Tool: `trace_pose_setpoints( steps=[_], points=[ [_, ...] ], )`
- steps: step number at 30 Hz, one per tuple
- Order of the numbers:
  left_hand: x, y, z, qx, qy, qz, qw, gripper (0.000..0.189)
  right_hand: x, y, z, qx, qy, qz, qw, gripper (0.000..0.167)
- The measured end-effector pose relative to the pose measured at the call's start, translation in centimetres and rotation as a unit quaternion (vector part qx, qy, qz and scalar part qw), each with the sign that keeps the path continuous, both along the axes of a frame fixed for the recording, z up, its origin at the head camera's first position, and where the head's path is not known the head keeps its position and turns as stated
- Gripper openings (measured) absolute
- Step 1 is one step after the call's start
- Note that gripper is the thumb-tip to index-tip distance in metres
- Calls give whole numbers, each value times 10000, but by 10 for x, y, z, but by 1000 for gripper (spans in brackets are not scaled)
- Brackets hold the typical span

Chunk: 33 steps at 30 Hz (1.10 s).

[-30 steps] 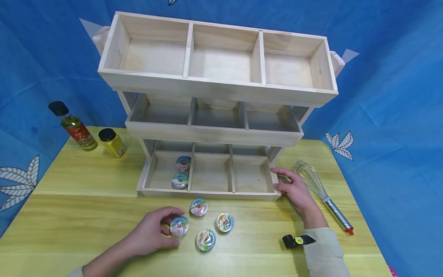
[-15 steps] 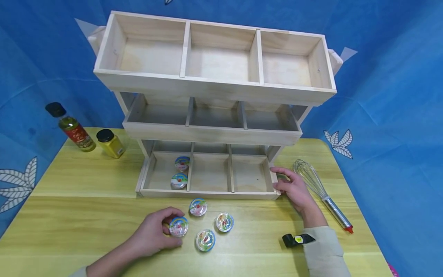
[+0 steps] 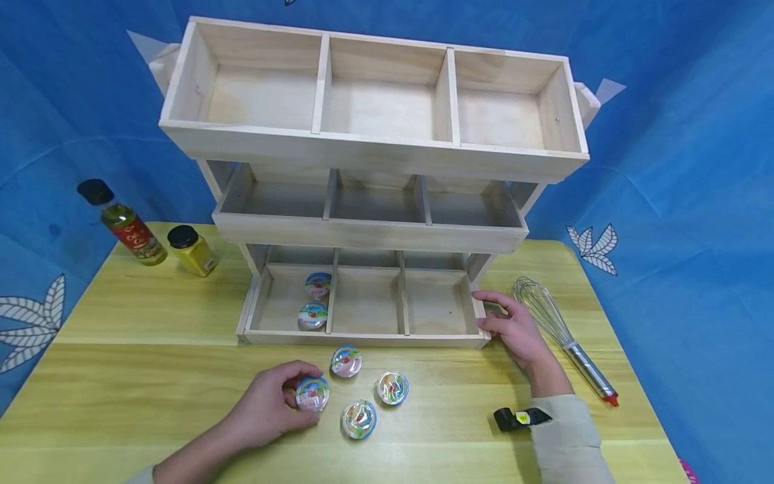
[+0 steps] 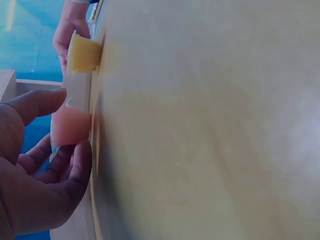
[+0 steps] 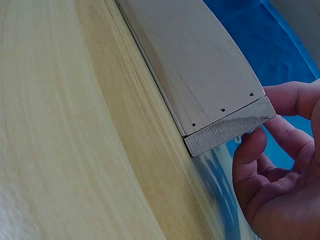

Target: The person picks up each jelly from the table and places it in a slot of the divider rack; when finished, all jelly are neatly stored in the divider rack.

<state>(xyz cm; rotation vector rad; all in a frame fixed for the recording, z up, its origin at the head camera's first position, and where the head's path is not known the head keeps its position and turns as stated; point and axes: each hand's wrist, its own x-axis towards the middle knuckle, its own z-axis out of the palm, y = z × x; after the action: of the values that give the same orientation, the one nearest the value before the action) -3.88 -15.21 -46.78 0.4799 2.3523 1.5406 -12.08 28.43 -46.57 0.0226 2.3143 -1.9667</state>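
On the table, my left hand (image 3: 266,410) curls round a small pink jelly cup (image 3: 313,395) with a printed lid. The left wrist view shows fingertips at the underside of that pink jelly cup (image 4: 71,125) and the thumb close above it. My right hand (image 3: 520,336) grips the right end of the bottom tier of a three-tier wooden rack (image 3: 369,341). Thumb and finger lie on either side of the rack's corner (image 5: 230,125) in the right wrist view. Two lidded jelly cups (image 3: 313,316) are in the bottom tier's left compartment.
Three more jelly cups (image 3: 359,419) stand right of my left hand. A whisk (image 3: 565,343) lies beyond my right hand, with a black strap (image 3: 520,420) by the sleeve. At the far left are an oil bottle (image 3: 134,232) and a yellow jar (image 3: 195,252).
Both hands keep nearly the same places, the left at the jelly cup and the right at the rack. The head view has shifted slightly.
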Motion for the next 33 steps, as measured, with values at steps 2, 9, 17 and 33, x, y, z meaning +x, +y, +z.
trace_pose_setpoints(
  steps=[2, 9, 17, 33],
  points=[
    [0, 0, 1, 65, -8, 9, 10000, 53, 0, 0, 0, -75, -41, -24, 10000, 50],
    [-5, -3, 9, 491, -131, -149, 9986, 52, -1, 1, 0, -156, -62, -51, 9998, 51],
    [-16, -3, 18, 744, 121, -610, 9953, 53, -2, 1, -1, -85, -123, -61, 9999, 52],
    [-57, 32, 40, 1011, 263, -484, 9933, 52, 0, 0, 1, -134, -182, -20, 9997, 52]
  ],
)
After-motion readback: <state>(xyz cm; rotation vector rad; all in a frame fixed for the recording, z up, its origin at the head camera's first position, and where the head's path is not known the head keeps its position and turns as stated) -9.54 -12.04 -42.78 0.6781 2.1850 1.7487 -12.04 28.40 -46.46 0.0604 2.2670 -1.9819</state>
